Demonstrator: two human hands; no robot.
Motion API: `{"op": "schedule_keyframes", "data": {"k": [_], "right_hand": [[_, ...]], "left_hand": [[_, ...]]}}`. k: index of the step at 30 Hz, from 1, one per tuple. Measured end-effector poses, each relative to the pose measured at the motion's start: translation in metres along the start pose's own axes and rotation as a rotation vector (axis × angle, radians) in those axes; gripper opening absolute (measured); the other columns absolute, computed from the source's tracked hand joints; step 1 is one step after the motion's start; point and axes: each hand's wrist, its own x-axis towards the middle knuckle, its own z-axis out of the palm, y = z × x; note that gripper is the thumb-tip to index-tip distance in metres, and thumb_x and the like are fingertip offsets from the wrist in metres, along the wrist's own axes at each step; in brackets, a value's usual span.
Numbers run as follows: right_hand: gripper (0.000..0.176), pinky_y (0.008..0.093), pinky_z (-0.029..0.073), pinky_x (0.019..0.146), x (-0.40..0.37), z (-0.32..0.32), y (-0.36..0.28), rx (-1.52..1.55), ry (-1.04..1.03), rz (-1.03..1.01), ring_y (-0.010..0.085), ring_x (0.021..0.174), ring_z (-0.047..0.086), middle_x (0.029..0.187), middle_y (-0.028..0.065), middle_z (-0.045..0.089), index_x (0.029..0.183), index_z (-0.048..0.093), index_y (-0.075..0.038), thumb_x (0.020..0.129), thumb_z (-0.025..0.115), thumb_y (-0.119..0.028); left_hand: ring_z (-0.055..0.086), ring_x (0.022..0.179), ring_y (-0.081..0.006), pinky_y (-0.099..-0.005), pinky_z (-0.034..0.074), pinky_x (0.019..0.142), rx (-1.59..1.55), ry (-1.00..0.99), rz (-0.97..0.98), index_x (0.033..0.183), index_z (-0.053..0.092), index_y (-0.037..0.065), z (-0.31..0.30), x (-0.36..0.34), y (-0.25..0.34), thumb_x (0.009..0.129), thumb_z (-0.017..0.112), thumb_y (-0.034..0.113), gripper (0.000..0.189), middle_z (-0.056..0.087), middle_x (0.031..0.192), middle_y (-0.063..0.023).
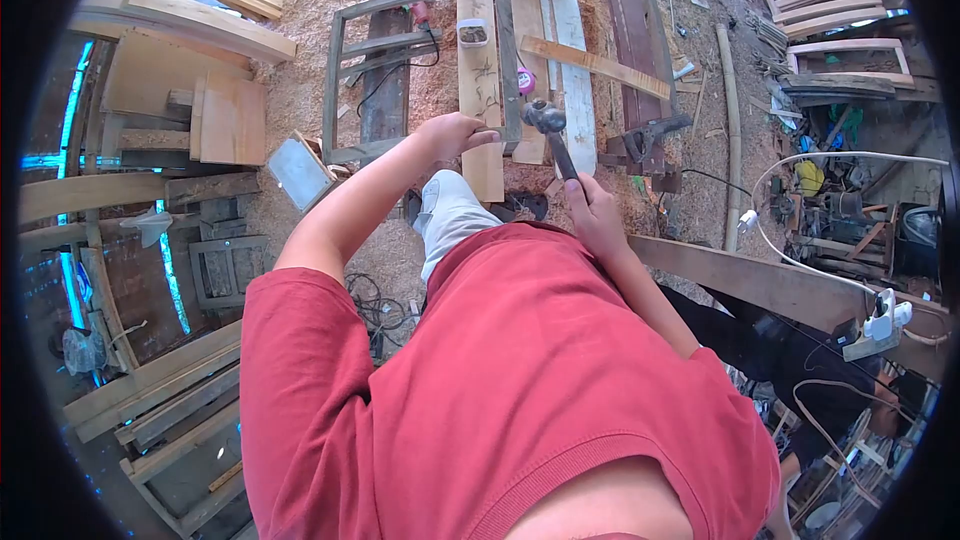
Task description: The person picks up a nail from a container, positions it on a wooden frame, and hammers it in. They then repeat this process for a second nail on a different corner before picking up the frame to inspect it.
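Note:
My right hand (597,213) is wrapped round the dark handle of a hammer (547,118), whose metal head points forward just right of a grey wooden frame (511,60). My left hand (456,137) is at the frame's near right corner, fingers pressed together; what they pinch is too small to make out. The frame lies across planks on the floor, with a crossbar inside it. Within its outline, a small clear tub (472,34) of dark bits rests on a pale board (480,90). A pink tape measure (526,81) lies between the frame and the hammer head.
A loose wood strip (598,67) crosses the boards ahead. A dark-handled tool (655,136) sits at right on a brown beam (640,30). Cables and a power strip (880,325) are at far right, near another person's dark clothing (740,345). Stacked timber (180,390) lines the left.

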Motion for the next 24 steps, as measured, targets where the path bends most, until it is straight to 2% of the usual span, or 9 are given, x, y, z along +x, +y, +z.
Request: {"op": "schedule_keyframes", "data": {"k": [4, 7, 11, 13, 14, 17, 20, 23, 24], "right_hand": [[0.04, 0.0447, 0.049, 0.064, 0.003, 0.008, 0.006, -0.047, -0.035, -0.032, 0.0328, 0.063, 0.063, 0.072, 0.022, 0.06, 0.106, 0.064, 0.0, 0.113, 0.055, -0.038], [0.039, 0.0467, 0.05, 0.065, 0.007, 0.011, 0.002, -0.061, -0.086, 0.018, 0.0379, 0.064, 0.062, 0.073, 0.0237, 0.061, 0.104, 0.063, -0.001, 0.112, 0.055, -0.038], [0.038, 0.0425, 0.048, 0.062, 0.013, 0.008, -0.009, -0.03, -0.073, -0.038, 0.029, 0.062, 0.061, 0.07, 0.0189, 0.058, 0.104, 0.062, 0.0, 0.112, 0.056, -0.037], [0.036, 0.0399, 0.047, 0.06, 0.012, -0.001, -0.038, 0.04, -0.062, -0.033, 0.0238, 0.062, 0.06, 0.068, 0.0157, 0.056, 0.104, 0.061, -0.001, 0.113, 0.055, -0.035], [0.033, 0.0368, 0.045, 0.059, 0.011, -0.006, -0.052, 0.069, -0.049, -0.096, 0.0178, 0.061, 0.057, 0.066, 0.0117, 0.052, 0.104, 0.061, -0.002, 0.113, 0.054, -0.033], [0.031, 0.0381, 0.046, 0.059, 0.007, -0.011, -0.075, 0.197, -0.013, -0.266, 0.022, 0.059, 0.057, 0.065, 0.0129, 0.05, 0.104, 0.059, -0.003, 0.113, 0.054, -0.032], [0.036, 0.0411, 0.047, 0.06, 0.013, -0.002, -0.03, 0.04, -0.003, -0.363, 0.0284, 0.059, 0.058, 0.068, 0.0165, 0.054, 0.102, 0.06, -0.002, 0.112, 0.055, -0.036], [0.042, 0.0442, 0.049, 0.062, 0.029, 0.01, 0.03, -0.157, -0.118, -0.082, 0.0336, 0.061, 0.058, 0.07, 0.0202, 0.056, 0.099, 0.062, 0.0, 0.112, 0.055, -0.04], [0.046, 0.0455, 0.049, 0.063, 0.028, 0.01, 0.026, -0.14, -0.108, -0.07, 0.0354, 0.062, 0.058, 0.07, 0.022, 0.058, 0.099, 0.063, 0.001, 0.112, 0.055, -0.043]], "left_hand": [[0.072, 0.106, -0.0459, -0.0519, 0.056, 0.094, -0.029, 0.0, 0.007, 0.13, 0.075, 0.007, 0.001, 0.001, -0.004, 0.106, 0.051, 0.066, 0.068, 0.076, 0.113, -0.0262], [0.072, 0.106, -0.0454, -0.0525, 0.057, 0.093, -0.034, 0.023, -0.003, 0.126, 0.075, 0.007, 0.002, -0.001, 0.0, 0.105, 0.049, 0.07, 0.07, 0.076, 0.111, -0.0254], [0.072, 0.106, -0.0452, -0.0525, 0.057, 0.094, -0.007, -0.019, -0.026, 0.124, 0.076, 0.008, -0.006, -0.001, 0.003, 0.105, 0.047, 0.072, 0.073, 0.076, 0.112, -0.0248], [0.072, 0.102, -0.0463, -0.0531, 0.057, 0.09, 0.003, 0.012, 0.022, 0.122, 0.076, 0.007, -0.002, 0.002, -0.003, 0.107, 0.049, 0.066, 0.067, 0.076, 0.106, -0.0259], [0.072, 0.1, -0.0469, -0.0533, 0.057, 0.089, 0.01, 0.029, 0.046, 0.122, 0.076, 0.007, -0.001, 0.003, -0.005, 0.108, 0.05, 0.063, 0.064, 0.076, 0.103, -0.0265], [0.072, 0.099, -0.0467, -0.0536, 0.057, 0.088, 0.007, 0.025, 0.041, 0.121, 0.076, 0.007, -0.002, 0.002, -0.004, 0.108, 0.049, 0.062, 0.063, 0.076, 0.102, -0.0263], [0.073, 0.099, -0.0459, -0.0536, 0.057, 0.088, 0.023, -0.005, 0.032, 0.122, 0.076, 0.008, -0.006, 0.002, 0.0, 0.108, 0.049, 0.062, 0.063, 0.076, 0.103, -0.0256], [0.073, 0.099, -0.0455, -0.0536, 0.057, 0.088, 0.007, -0.002, 0.023, 0.121, 0.077, 0.009, -0.005, 0.0, 0.006, 0.108, 0.049, 0.063, 0.062, 0.076, 0.103, -0.0246], [0.073, 0.101, -0.045, -0.053, 0.058, 0.089, 0.02, -0.01, 0.01, 0.121, 0.077, 0.009, -0.006, 0.002, 0.007, 0.107, 0.049, 0.065, 0.065, 0.076, 0.106, -0.0242]]}}
